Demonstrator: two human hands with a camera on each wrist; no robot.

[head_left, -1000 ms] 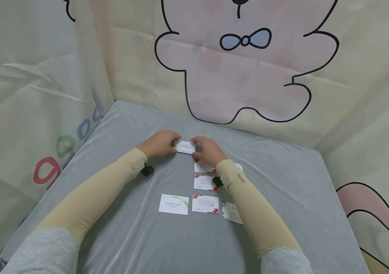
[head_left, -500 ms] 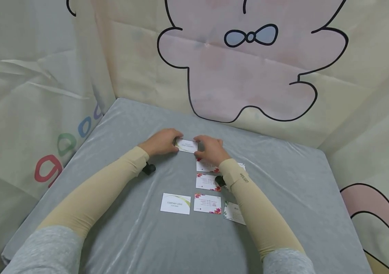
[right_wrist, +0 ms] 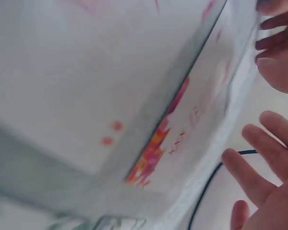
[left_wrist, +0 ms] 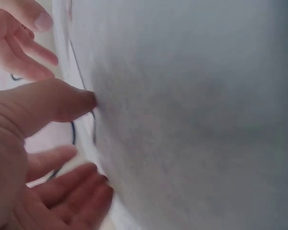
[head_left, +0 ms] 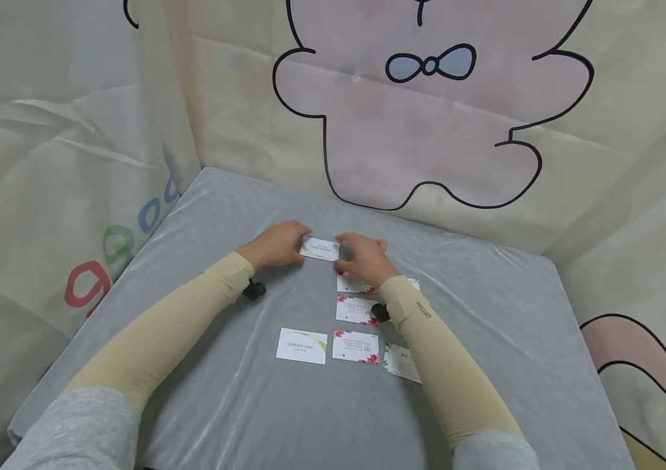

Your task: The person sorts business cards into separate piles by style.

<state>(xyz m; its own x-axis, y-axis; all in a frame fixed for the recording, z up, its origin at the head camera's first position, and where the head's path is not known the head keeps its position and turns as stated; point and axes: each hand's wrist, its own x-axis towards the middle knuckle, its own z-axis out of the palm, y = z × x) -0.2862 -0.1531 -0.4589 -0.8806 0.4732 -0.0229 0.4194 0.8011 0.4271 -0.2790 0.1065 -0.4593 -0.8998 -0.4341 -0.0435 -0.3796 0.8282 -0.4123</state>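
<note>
A white card with green curves (head_left: 319,249) lies at the far middle of the cloth, between both hands. My left hand (head_left: 274,245) is at its left end, thumb and forefinger close to the two corners. In the left wrist view the left thumb (left_wrist: 69,98) reaches down to the edge, and the other fingers are loosely bent behind. My right hand (head_left: 364,258) stands at the card's right end with thumb and forefinger parted. The right wrist view has the right fingers (right_wrist: 259,172) spread. A floral card (head_left: 353,282) lies just below, partly covered by the right hand.
Nearer lie a floral card (head_left: 356,309), another floral card (head_left: 355,346), a green-curved card (head_left: 302,346) and a leaf-patterned card (head_left: 401,362). The right forearm covers part of this group. Grey cloth (head_left: 221,405) covers the table; printed curtains (head_left: 438,143) stand behind it.
The head view has shifted slightly. Against the other cards, the card between the hands keeps its place. My right hand has drawn a little to the right; the left stays nearly still.
</note>
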